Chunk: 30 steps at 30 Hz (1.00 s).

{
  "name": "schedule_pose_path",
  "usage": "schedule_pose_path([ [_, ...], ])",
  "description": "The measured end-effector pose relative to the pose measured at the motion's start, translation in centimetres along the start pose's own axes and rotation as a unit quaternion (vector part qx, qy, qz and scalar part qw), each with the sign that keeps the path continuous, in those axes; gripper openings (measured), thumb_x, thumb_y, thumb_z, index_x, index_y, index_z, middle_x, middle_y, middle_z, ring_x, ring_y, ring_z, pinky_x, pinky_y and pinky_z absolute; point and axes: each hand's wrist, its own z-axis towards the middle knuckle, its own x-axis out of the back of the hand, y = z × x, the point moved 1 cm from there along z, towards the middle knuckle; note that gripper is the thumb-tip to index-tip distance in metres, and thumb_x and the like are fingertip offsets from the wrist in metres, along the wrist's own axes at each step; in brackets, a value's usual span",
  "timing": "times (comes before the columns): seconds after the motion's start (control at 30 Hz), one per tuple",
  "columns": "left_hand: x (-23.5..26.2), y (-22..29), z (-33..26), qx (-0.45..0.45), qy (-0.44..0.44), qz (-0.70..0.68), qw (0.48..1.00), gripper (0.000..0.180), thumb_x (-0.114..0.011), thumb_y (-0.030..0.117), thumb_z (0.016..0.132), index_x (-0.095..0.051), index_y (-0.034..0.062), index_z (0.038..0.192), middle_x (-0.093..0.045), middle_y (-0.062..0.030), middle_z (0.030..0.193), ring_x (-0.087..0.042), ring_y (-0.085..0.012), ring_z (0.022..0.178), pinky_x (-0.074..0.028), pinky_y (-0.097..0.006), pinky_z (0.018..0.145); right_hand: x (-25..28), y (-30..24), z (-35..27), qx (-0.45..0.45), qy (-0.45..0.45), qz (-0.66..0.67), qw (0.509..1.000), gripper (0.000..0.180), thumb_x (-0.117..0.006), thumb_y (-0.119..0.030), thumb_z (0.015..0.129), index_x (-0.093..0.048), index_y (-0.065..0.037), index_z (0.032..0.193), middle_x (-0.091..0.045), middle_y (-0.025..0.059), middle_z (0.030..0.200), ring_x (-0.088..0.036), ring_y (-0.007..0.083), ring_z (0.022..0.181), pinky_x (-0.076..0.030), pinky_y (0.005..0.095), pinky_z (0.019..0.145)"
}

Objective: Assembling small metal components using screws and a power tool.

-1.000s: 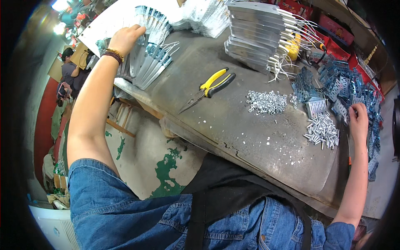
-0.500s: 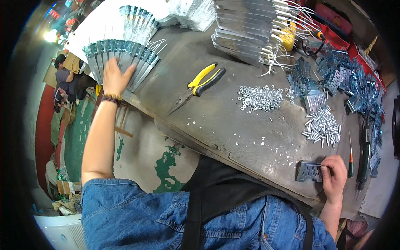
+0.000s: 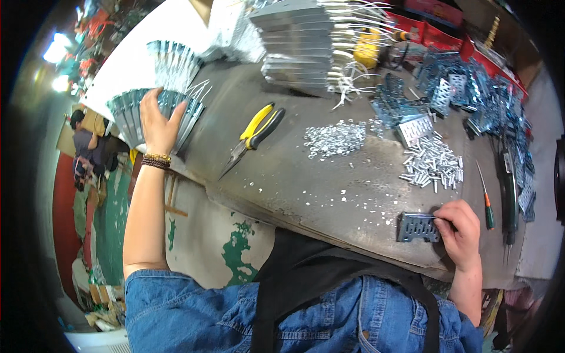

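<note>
My left hand (image 3: 159, 125) lies over a fanned row of thin metal strips (image 3: 127, 125) with blue-green ends, at the far left of the bench. Its fingers are stretched out with the thumb apart, and nothing shows gripped in it. At the front right, my right hand (image 3: 460, 230) pinches the right end of a slotted metal bracket (image 3: 416, 228), held just over or against the bench top. Beyond that bracket lies a heap of small silvery screws or pins (image 3: 434, 163). To its left is a pile of small nuts (image 3: 335, 140).
Pliers (image 3: 250, 136) with yellow-black handles lie mid-bench. A stack of metal plates with white wires (image 3: 297, 53) stands behind. Bluish brackets (image 3: 500, 112) pile up at right, near a screwdriver (image 3: 488, 206) and a dark pen-shaped tool (image 3: 509, 200). Another person (image 3: 88, 141) is far left.
My whole view has shifted a little. My left hand has slid outward, its fingers now reaching over the blue-green ends of the strips. My right hand keeps its pinch on the bracket.
</note>
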Motion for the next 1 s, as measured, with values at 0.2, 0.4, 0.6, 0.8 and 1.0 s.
schedule_pose_path([
  [0.2, -0.7, 16.0, 12.3, -0.155, 0.019, -0.200, 0.967, 0.056, -0.068, 0.038, 0.082, -0.051, 0.0077, 0.126, -0.053, -0.0136, 0.126, -0.051, -0.0289, 0.117, -0.040, -0.038, 0.099, 0.6, 0.1, -0.1, 0.016, 0.028, -0.026, 0.999, 0.014, -0.072, -0.001, 0.070, -0.062, -0.003, 0.080, -0.058, 0.0084, 0.075, -0.056, 0.0241, 0.065, -0.044, 0.0320, 0.057],
  [0.4, -3.9, 18.5, 18.2, -0.145, -0.196, -0.219, 0.945, 0.074, -0.072, 0.044, 0.077, -0.046, 0.0035, 0.133, -0.054, -0.0176, 0.126, -0.050, -0.0294, 0.118, -0.039, -0.034, 0.101, 1.2, 0.3, -0.6, 0.017, 0.052, -0.034, 0.998, 0.015, -0.072, -0.003, 0.069, -0.062, -0.004, 0.079, -0.059, 0.0084, 0.075, -0.057, 0.0251, 0.065, -0.045, 0.0330, 0.057],
  [0.6, 0.8, 23.0, 12.6, -0.164, 0.039, -0.137, 0.976, 0.088, -0.086, 0.033, 0.057, -0.048, 0.0030, 0.130, -0.053, -0.0149, 0.111, -0.049, -0.0285, 0.104, -0.042, -0.036, 0.092, 1.1, 0.9, -0.6, -0.001, 0.029, -0.024, 0.999, 0.014, -0.072, -0.003, 0.070, -0.061, -0.004, 0.079, -0.058, 0.0086, 0.076, -0.057, 0.0268, 0.068, -0.045, 0.0343, 0.059],
  [0.8, 5.9, 28.2, 7.2, -0.153, 0.031, -0.257, 0.954, 0.082, -0.086, 0.021, 0.054, -0.049, 0.0023, 0.124, -0.054, -0.0139, 0.107, -0.047, -0.0292, 0.103, -0.041, -0.038, 0.090, 1.1, 0.6, -0.5, -0.001, 0.017, -0.030, 0.999, 0.014, -0.072, -0.003, 0.071, -0.062, -0.005, 0.082, -0.058, 0.0082, 0.078, -0.058, 0.0260, 0.069, -0.046, 0.0343, 0.060],
  [1.0, 7.1, 30.2, 5.1, -0.175, 0.005, -0.361, 0.916, 0.088, -0.086, 0.018, 0.051, -0.047, -0.0007, 0.127, -0.054, -0.0139, 0.110, -0.049, -0.0267, 0.104, -0.043, -0.037, 0.090, 1.1, 0.4, -0.7, -0.003, 0.018, -0.027, 0.999, 0.015, -0.073, -0.003, 0.071, -0.064, -0.005, 0.083, -0.058, 0.0078, 0.078, -0.058, 0.0246, 0.068, -0.046, 0.0329, 0.059],
])
